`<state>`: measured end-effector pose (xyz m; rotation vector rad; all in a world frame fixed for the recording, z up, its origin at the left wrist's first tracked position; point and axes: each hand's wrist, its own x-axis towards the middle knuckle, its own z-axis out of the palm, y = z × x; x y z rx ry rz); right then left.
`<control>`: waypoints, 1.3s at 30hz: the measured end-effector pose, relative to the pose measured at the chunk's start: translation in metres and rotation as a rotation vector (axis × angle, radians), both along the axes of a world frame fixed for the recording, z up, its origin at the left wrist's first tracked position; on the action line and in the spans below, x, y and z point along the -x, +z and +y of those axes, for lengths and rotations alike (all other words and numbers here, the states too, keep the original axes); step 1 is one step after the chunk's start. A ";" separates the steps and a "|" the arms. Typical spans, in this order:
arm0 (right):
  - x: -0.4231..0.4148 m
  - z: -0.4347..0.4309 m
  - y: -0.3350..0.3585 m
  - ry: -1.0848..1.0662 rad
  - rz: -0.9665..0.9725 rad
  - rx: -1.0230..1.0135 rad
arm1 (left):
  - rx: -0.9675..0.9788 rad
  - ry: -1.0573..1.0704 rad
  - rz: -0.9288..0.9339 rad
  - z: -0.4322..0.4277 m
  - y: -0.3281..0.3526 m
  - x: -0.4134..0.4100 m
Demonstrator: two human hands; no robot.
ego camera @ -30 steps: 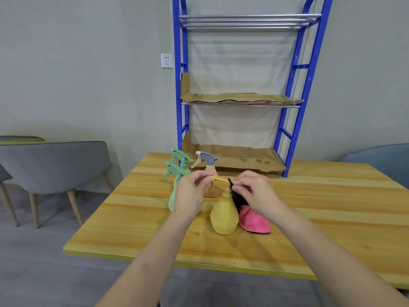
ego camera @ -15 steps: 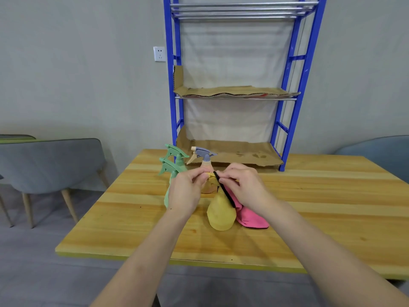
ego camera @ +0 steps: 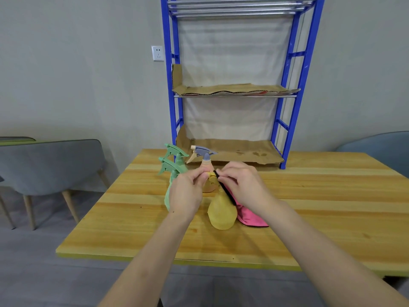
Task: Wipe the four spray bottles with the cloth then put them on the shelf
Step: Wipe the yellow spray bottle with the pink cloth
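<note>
Grey wall behind, wooden table (ego camera: 321, 207) in front, near edge partly hidden by both forearms. Far left: one grey chair (ego camera: 51, 165), cut off by the frame, with a sliver of a second one behind it, too little to make out. One wall socket (ego camera: 157, 53) higher up. Four spray bottles in all, clustered on the table at centre-left. Two are green: rear green bottle (ego camera: 176, 150) and front green bottle (ego camera: 168, 167), matching trigger heads pointing left, the front one's body mostly behind the left hand (ego camera: 186, 193). That hand has fingers curled, pinching the top of the yellow bottle (ego camera: 221, 212). Behind the hands stands the peach bottle (ego camera: 205, 161), blue-grey head with a pale trigger, lower body partly hidden. The yellow bottle is pear-shaped and matte, standing upright on the table nearest the camera; its spray head is covered by fingers, shape unclear. Right hand (ego camera: 243, 185) grips one pink cloth (ego camera: 252, 219), its dark edge pressed to the yellow bottle's neck and the rest draping onto the table just right of the bottle. One blue shelf (ego camera: 234, 96) at the table's far edge, three tiers visible, top cut off. Two cardboard liners: middle cardboard (ego camera: 232, 89) and bottom cardboard (ego camera: 236, 151), the latter stained. Far right: one blue-grey chair (ego camera: 380, 149), only the backrest showing.
</note>
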<state>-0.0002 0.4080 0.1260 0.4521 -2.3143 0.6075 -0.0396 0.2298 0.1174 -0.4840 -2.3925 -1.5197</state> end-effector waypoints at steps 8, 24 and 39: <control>-0.013 0.022 -0.012 -0.055 -0.033 0.021 | 0.017 0.010 -0.013 -0.002 0.000 0.001; -0.029 0.014 0.030 -0.112 -0.077 0.571 | -0.100 -0.014 -0.104 -0.002 0.005 -0.007; -0.013 -0.005 -0.003 -0.056 -0.285 0.262 | -0.145 -0.047 -0.131 -0.002 0.001 -0.004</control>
